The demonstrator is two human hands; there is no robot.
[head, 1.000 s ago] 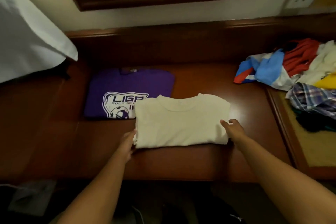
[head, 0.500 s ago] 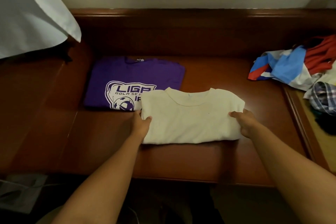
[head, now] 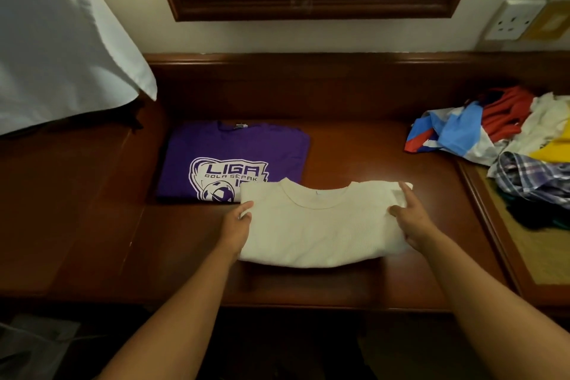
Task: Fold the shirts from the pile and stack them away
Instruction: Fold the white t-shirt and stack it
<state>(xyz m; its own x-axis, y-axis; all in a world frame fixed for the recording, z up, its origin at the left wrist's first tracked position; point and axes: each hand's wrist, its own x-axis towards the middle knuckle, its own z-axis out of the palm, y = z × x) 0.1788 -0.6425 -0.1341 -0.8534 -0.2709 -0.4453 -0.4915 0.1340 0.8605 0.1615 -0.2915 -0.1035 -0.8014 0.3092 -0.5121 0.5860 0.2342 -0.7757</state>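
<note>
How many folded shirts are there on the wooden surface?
2. The purple shirt lies flat at the back left. The cream shirt is in front, held by the left hand and right hand. The pile at right is unfolded.

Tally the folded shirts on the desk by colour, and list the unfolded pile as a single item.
Purple folded shirt: 1
Cream folded shirt, held at both sides: 1
Unfolded pile: 1
Total: 3
</note>
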